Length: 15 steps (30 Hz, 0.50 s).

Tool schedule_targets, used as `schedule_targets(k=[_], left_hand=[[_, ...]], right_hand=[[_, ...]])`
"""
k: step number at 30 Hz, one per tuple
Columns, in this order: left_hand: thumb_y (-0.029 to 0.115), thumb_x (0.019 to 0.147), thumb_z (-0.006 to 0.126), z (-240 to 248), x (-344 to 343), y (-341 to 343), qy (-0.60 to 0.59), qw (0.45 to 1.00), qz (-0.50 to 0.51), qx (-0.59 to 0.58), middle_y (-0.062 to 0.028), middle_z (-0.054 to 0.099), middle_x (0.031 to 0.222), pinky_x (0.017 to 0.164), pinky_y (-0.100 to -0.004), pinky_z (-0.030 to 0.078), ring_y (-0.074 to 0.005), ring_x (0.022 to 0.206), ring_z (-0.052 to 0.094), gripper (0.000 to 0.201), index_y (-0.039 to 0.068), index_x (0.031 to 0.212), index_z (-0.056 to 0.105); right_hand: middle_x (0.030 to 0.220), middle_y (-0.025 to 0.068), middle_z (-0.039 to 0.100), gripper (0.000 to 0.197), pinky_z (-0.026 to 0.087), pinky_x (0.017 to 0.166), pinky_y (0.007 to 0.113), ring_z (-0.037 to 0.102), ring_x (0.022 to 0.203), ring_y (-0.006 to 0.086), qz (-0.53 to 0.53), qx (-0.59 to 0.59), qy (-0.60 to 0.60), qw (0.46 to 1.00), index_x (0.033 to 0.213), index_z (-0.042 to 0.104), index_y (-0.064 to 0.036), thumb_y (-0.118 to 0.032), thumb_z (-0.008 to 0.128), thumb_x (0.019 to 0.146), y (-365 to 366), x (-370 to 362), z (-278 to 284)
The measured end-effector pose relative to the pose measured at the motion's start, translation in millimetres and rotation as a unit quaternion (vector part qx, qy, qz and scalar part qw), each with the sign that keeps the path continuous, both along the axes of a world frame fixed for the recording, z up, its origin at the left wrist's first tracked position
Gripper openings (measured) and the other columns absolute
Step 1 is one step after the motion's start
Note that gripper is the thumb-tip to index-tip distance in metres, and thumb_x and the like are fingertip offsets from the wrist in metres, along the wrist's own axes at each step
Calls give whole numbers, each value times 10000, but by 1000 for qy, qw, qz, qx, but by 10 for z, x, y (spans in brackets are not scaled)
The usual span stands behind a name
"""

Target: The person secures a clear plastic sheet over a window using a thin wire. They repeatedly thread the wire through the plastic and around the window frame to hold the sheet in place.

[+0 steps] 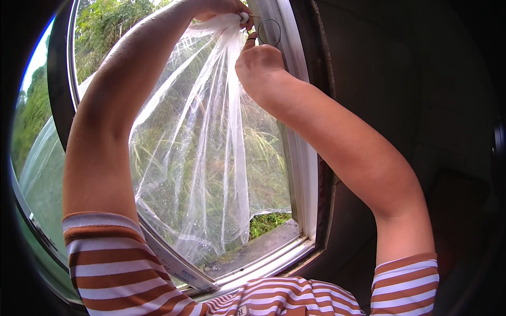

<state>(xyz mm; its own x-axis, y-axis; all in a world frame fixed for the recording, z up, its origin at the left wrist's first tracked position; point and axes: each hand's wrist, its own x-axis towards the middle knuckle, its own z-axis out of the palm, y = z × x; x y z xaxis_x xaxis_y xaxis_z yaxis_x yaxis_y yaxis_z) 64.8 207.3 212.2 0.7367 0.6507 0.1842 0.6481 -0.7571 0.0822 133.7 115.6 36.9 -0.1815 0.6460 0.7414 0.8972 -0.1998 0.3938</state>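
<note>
A clear plastic sheet (211,121) hangs in long folds across the window opening. Its top is bunched into a knot-like gather at the upper right of the opening. My left hand (224,7), partly cut off by the top edge, is closed on this gather. Just below and to the right, my right hand (261,62) is closed, thumb or finger pointing up. A thin wire loop (279,32) stands out beside the window frame and runs down to my right hand; the fingertips' grip on it is partly hidden.
The pale window frame (308,174) borders the opening on the right, with sliding tracks (263,268) along the sill. A glass pane (47,163) is at the left. Green plants (113,23) grow outside. A dark wall (390,79) lies to the right.
</note>
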Motion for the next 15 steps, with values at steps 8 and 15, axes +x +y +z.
schedule_targets(k=[8,15], left_hand=[[169,897,514,171,-159,-243,-44,997,28,65,-88,651,921,759,-339,492,-203,839,601,213,54,1021,644],[235,908,524,214,-106,-422,-56,988,60,130,-143,641,990,823,-361,490,-246,918,604,285,16,1063,619]], right_hand=[[1008,242,641,638,506,555,276,664,800,189,-37,-10,-52,998,1234,408,203,-135,649,750,-23,-15,-35],[1079,207,620,469,511,579,292,651,835,199,-29,-18,-45,998,1141,577,75,-142,669,736,65,28,-23]])
